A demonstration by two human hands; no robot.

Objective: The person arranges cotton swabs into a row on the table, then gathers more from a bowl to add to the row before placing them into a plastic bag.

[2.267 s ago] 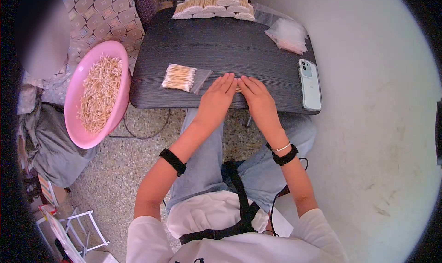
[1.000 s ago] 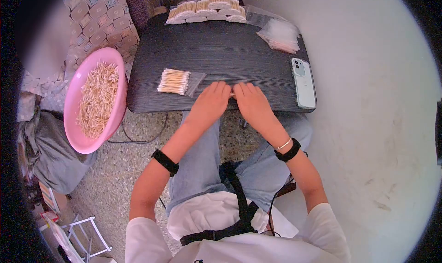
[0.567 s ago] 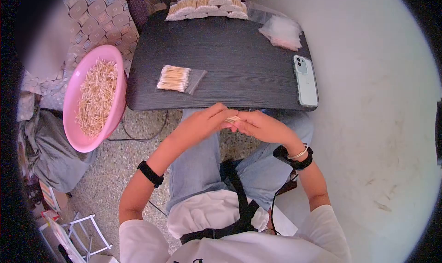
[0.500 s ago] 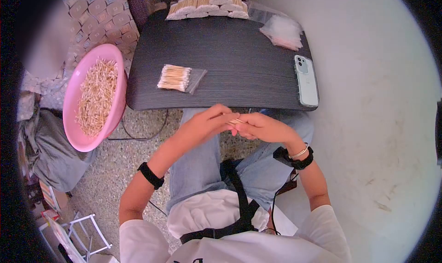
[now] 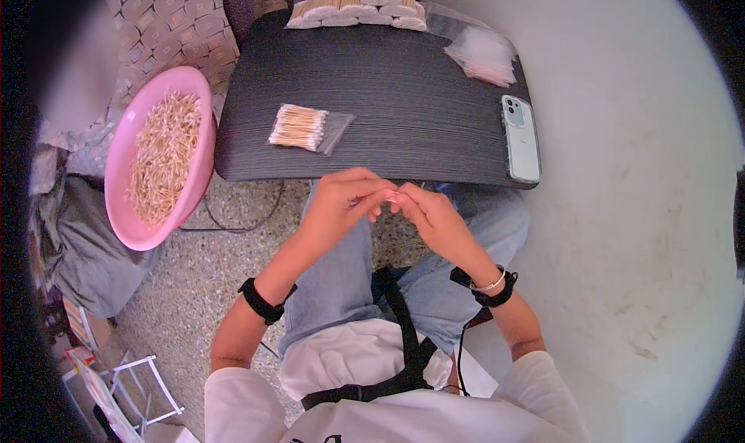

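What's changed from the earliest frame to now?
Left hand and right hand have moved off the tabletop, back toward the lap, fingertips together. The sticks seen between them earlier can't be made out now, so I can't tell if any were let go. Unchanged: swab bag, pink tub, phone, stacked packs.

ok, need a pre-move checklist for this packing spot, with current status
1. Left hand and right hand close together in front of the table: ok.
2. Secure grip on what they hold: cannot tell, too small and mostly hidden.
3. Swab bag flat on the table, swabs lined up: ok.
4. That bag sealed: cannot tell.
5. Loose swabs in the pink basin: ok, plenty.
6. Phone apart from the swab bag: ok.
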